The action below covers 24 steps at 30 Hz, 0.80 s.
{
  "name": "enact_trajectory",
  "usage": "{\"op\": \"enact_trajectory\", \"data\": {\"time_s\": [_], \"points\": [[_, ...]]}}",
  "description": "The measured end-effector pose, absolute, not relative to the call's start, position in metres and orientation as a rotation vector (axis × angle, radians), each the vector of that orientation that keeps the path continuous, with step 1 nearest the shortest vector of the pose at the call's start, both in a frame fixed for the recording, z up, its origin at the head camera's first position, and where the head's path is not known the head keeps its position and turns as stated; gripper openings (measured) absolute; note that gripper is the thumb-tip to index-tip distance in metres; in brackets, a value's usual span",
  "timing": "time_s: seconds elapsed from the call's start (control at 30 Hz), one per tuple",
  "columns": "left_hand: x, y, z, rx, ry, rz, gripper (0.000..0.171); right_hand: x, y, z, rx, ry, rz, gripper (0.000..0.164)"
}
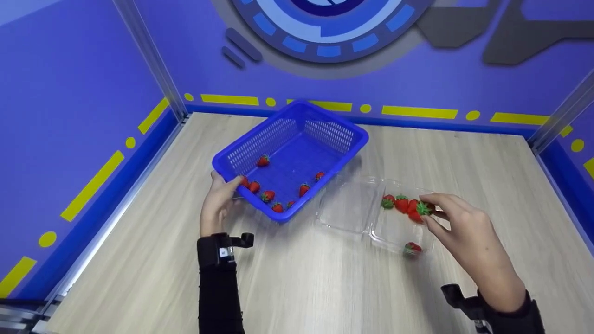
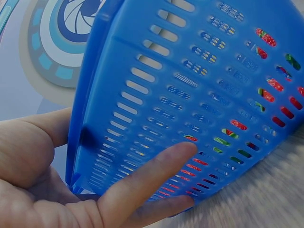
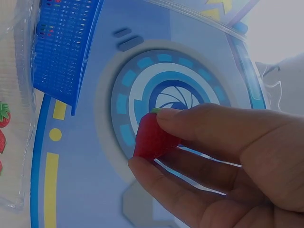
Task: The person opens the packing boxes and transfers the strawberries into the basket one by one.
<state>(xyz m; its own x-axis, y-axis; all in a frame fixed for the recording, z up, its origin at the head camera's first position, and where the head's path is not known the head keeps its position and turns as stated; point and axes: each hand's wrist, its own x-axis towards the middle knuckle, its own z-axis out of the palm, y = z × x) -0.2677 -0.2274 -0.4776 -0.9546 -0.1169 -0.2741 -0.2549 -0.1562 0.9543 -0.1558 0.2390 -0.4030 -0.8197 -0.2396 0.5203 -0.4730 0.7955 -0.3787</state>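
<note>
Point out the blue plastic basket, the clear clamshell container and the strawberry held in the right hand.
Blue plastic basket (image 1: 297,157): head view, bare inside floor.
Clear clamshell container (image 1: 349,206): head view, bare left half.
Held strawberry (image 3: 152,138): right wrist view, red side.

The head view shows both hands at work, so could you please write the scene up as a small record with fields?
left hand: grips the blue basket at its left end
right hand: pinches one strawberry
basket contents: several loose strawberries
clear container: open, right of the basket, more strawberries in its right half
surface: wood-grain table
surroundings: blue walls with yellow marks
</note>
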Motion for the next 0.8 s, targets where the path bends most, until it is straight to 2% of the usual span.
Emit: {"op": "enact_trajectory", "data": {"time_s": [0.47,0.8], "points": [[-0.267,-0.228,-0.476,-0.448,1.994,2.257,0.099,-0.157,0.231,-0.407,0.567,-2.529,0.681,0.041],[-0.267,-0.228,-0.477,-0.427,1.972,2.279,0.096,-0.16,0.198,-0.423,0.727,-2.485,0.731,0.044]]}}
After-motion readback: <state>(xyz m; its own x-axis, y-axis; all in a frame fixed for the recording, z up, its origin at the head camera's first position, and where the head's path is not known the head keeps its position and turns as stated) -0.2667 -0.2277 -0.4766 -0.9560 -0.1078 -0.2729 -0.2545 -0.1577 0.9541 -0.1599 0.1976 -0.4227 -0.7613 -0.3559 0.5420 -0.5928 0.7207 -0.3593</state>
